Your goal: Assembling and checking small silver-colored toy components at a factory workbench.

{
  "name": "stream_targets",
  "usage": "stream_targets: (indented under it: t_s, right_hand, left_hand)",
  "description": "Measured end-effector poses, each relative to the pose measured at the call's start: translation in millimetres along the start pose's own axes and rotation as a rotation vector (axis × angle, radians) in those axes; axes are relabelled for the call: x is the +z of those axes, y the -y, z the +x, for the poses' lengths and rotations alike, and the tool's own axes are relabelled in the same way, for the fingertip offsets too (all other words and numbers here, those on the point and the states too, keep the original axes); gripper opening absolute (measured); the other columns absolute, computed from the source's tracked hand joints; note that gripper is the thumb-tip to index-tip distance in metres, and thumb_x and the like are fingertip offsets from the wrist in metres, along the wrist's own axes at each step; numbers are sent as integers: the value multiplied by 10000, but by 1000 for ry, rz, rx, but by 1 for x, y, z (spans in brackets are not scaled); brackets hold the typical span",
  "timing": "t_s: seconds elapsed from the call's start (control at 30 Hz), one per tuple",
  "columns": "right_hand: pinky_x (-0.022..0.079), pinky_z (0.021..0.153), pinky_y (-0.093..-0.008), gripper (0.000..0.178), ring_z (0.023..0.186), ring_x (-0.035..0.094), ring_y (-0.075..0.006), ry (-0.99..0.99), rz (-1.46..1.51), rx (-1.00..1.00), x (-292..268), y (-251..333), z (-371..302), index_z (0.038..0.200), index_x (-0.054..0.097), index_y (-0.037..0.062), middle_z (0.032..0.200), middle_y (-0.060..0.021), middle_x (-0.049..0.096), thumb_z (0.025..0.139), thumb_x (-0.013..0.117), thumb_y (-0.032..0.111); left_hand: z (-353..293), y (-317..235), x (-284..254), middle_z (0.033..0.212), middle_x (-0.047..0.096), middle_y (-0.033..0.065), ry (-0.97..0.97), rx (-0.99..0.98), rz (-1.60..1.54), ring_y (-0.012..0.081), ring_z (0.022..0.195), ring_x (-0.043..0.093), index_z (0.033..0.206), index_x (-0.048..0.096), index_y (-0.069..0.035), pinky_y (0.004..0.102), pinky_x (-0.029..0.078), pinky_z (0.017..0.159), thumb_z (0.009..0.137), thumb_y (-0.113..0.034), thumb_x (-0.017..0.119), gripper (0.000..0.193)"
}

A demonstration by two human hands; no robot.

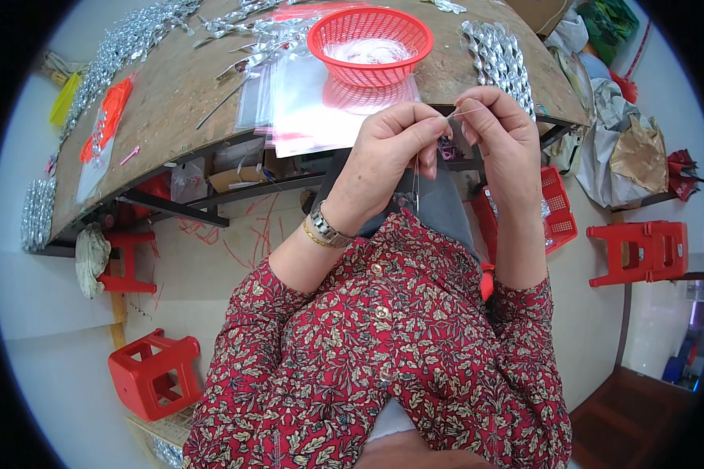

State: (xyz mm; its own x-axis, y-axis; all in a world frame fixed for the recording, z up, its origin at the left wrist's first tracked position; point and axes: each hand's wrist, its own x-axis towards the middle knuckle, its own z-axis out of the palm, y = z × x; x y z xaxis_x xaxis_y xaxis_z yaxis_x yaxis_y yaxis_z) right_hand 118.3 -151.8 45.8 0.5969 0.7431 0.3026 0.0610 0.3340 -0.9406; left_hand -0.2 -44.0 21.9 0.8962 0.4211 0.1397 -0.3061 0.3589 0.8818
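My left hand [395, 152] and my right hand [504, 133] are raised together in front of the table edge, fingertips nearly touching. Between them runs a thin clear thread [463, 114], pinched by both hands. A length of it hangs down from my left fingers [416, 187]. A small dark item sits behind the fingers at the table edge, mostly hidden. My left wrist bears a watch and a gold bracelet. Both sleeves are red with a leaf print.
A red plastic basket [371, 35] holding clear thread stands on the wooden table [180, 86], on a stack of clear bags [305, 105]. Silver foil pieces [501, 55] lie to the right and along the left [117, 47]. Red stools [152, 375] [641, 250] and a red crate [559, 207] stand on the floor.
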Motion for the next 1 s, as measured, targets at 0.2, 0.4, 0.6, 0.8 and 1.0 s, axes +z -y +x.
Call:
stream_targets:
  t_s: [0.2, 0.4, 0.6, 0.8, 1.0]
  right_hand:
    - [391, 598, -181, 117, 657, 486, -47, 11, 1, -33, -1, -2, 0, 950, 643, 0, 788, -2, 603, 885, 590, 81]
    - [397, 657, -177, 180, 705, 484, -42, 103, -27, 26, -9, 3, 1, 1020, 612, 1, 849, -6, 595, 941, 531, 142]
    - [420, 650, -183, 282, 696, 507, -37, 126, -86, -40, -27, 10, 8, 1046, 634, 12, 847, -8, 607, 966, 481, 234]
    - [430, 673, -204, 268, 729, 518, -64, 189, -455, -222, -31, 34, 11, 1108, 623, 19, 896, -31, 588, 920, 542, 192]
    - [423, 645, -222, 291, 710, 514, -88, 282, -767, -351, -29, 39, 13, 1089, 641, 44, 902, -39, 561, 802, 647, 90]
  left_hand:
    - [0, 2, -1, 642, 559, -28, -15, 15, 3, 55, 545, 540, 895, 617, -34, 175, 400, 505, 902, -154, 562, 132]
    - [0, -1, 0, 615, 531, -2, -26, 72, 97, 83, 531, 515, 903, 608, -4, 202, 412, 499, 924, -121, 536, 139]
    - [1, -2, -3, 624, 538, -3, -22, 98, 136, 72, 533, 508, 903, 612, 1, 196, 403, 500, 921, -122, 544, 142]
    - [-1, -4, -3, 639, 542, -2, -24, 101, 156, 67, 540, 502, 912, 613, 4, 196, 413, 513, 915, -124, 557, 140]
    - [-1, -4, -3, 635, 540, -6, -23, 101, 156, 65, 538, 500, 911, 613, -1, 194, 405, 509, 918, -126, 553, 139]
